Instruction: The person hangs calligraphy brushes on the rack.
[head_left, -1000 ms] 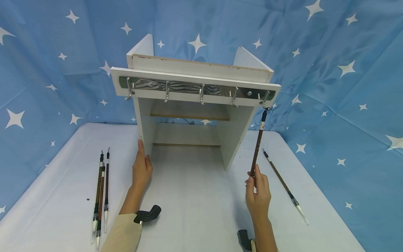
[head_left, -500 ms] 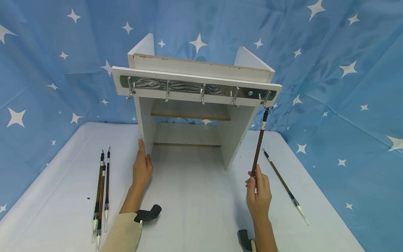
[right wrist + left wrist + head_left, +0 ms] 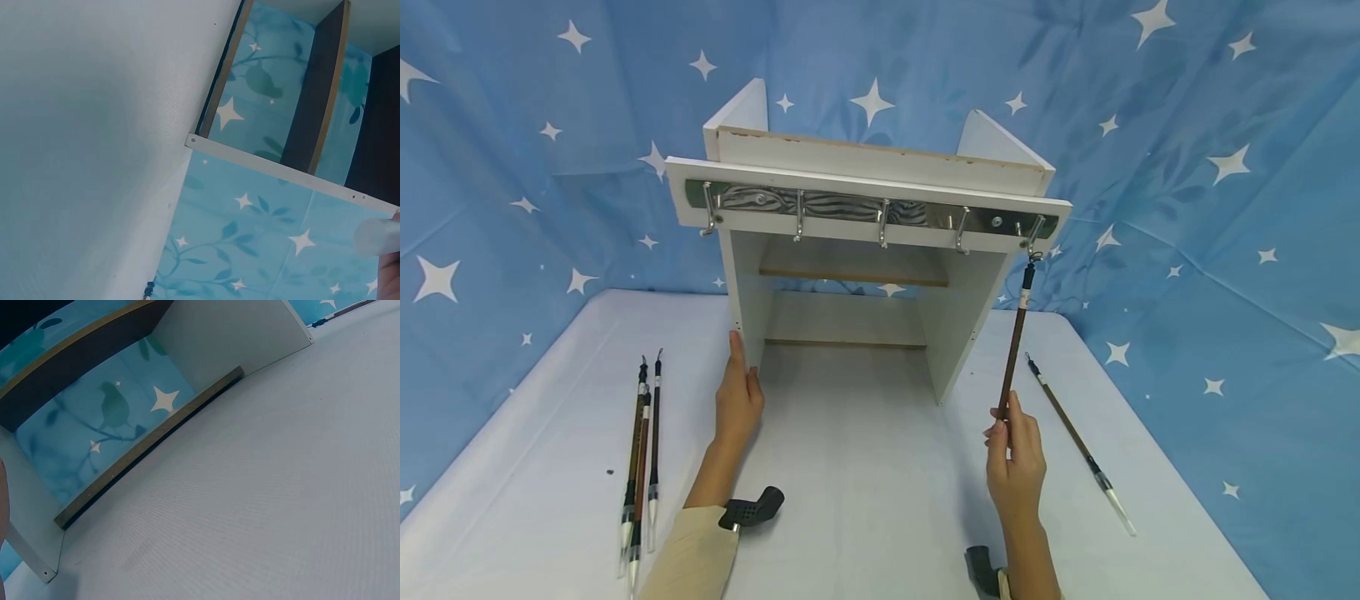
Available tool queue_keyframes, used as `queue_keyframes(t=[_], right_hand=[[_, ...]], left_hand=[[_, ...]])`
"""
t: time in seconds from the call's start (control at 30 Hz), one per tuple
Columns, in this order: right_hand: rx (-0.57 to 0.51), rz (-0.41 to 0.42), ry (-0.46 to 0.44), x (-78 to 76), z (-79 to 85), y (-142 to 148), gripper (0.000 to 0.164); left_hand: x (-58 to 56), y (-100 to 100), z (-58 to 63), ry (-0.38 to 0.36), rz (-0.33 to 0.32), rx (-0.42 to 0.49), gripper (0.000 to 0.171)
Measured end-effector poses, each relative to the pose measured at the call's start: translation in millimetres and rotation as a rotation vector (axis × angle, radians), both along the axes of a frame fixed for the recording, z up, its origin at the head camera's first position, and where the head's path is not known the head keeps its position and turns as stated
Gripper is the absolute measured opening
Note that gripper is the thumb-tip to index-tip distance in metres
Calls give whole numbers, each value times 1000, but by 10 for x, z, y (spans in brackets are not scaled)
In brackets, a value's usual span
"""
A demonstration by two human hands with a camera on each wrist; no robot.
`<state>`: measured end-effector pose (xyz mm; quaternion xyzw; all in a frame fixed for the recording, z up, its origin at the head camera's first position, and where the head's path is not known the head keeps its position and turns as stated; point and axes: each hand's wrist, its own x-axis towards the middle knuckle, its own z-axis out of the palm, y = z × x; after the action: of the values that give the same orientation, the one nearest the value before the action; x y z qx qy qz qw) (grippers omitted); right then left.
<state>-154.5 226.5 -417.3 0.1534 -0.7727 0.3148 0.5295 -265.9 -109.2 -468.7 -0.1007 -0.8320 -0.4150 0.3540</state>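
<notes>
Slender dark-brown brush (image 3: 1014,346), slightly tilted, below rightmost silver metal hook (image 3: 1035,236).
Right grip (image 3: 1017,458) pinches its lower part; dark loop (image 3: 1036,257) at hook tip, engagement unclear. Left grip (image 3: 737,408) clasps white wooden shelf unit (image 3: 880,158) at left side panel (image 3: 748,283).

A broad bench (image 3: 850,500) under a smooth white cover carries everything. At its far middle stands a white shelf unit (image 3: 857,260), open toward the near side. Left of the unit lie three brushes (image 3: 642,467) close together, roughly side by side, wire loops at the far end, white tips nearer. A small dark speck (image 3: 610,472) sits beside them. Right of the unit, one single brush (image 3: 1067,425) lies slantwise, white tip nearest
</notes>
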Motion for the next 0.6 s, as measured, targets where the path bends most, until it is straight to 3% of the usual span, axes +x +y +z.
queue_keyframes(t=[0.17,0.4,0.6], right_hand=[[6,-20,-31,14,10,-5,48],[7,-83,-218,41,4,-9,53],[32,-98,-236,30,9,-3,56]], left_hand=[[-6,-1,-6,14,0,-2,79],[-28,-9,-29,52,1,-15,82],[-30,-8,-29,54,6,-16,82]])
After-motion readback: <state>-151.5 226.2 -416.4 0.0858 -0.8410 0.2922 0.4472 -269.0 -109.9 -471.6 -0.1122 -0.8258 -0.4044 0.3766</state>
